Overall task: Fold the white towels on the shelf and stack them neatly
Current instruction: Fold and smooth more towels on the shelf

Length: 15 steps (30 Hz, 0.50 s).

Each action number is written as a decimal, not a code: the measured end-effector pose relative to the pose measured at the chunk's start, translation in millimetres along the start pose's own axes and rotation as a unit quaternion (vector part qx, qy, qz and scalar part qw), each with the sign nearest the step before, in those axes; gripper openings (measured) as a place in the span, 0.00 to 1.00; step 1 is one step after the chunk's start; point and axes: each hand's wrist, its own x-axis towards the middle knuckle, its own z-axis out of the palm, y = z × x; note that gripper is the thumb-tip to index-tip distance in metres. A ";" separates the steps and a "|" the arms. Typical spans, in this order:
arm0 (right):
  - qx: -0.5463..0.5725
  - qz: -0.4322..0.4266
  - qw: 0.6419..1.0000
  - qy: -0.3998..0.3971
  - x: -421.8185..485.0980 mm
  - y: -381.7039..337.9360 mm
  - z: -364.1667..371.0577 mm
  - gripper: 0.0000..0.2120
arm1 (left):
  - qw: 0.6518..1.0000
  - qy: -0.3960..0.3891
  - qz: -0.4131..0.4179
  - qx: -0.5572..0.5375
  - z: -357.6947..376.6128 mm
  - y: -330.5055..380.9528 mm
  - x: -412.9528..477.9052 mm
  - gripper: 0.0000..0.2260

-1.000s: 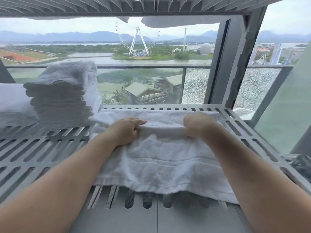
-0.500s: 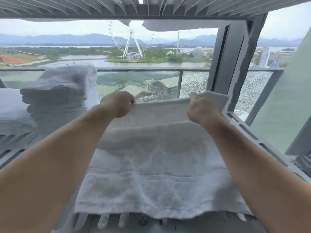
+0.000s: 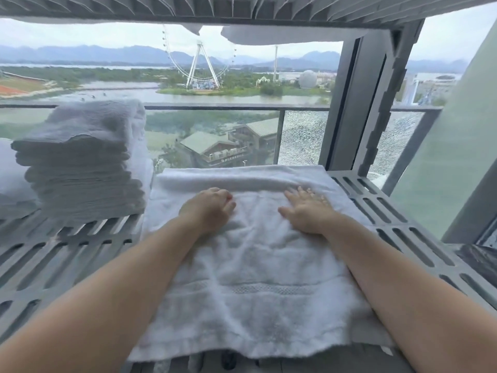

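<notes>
Shelf: the grey slatted shelf (image 3: 390,211) is carrying everything, with bare slats showing at three and nine o'clock of the flat towel.
Stack: the folded towels (image 3: 80,170) are sitting at ten o'clock, just beside the flat towel's far left corner.
Towel: the towel (image 3: 255,278) is lying spread in the middle, its six o'clock edge hanging over the shelf lip.
Right hand: the right hand (image 3: 306,211) is pressing flat near one o'clock, fingers spread.
Left hand: the left hand (image 3: 208,208) is resting near eleven o'clock with bent fingers; whether it is pinching cloth, I cannot tell.
Doing it well: this is likely smoothing, so palms should be sweeping outward toward three and nine, squaring edges before the next fold.
</notes>
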 end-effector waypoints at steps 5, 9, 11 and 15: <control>-0.018 -0.011 1.000 -0.009 -19.3 10.9 0.7 0.36 | 0.992 0.028 -0.054 0.108 -8.6 14.6 -24.5 0.22; -0.020 -0.033 0.999 -0.009 -33.0 13.4 3.2 0.35 | 0.994 0.008 -0.061 0.085 -9.7 28.0 -47.6 0.21; -0.018 -0.043 0.999 -0.005 -41.5 12.4 1.5 0.33 | 0.997 -0.003 -0.058 0.056 -5.6 32.0 -66.3 0.20; -0.021 -0.046 0.999 -0.012 -68.5 2.8 3.2 0.28 | 0.996 -0.003 -0.056 0.070 -1.9 41.4 -100.2 0.24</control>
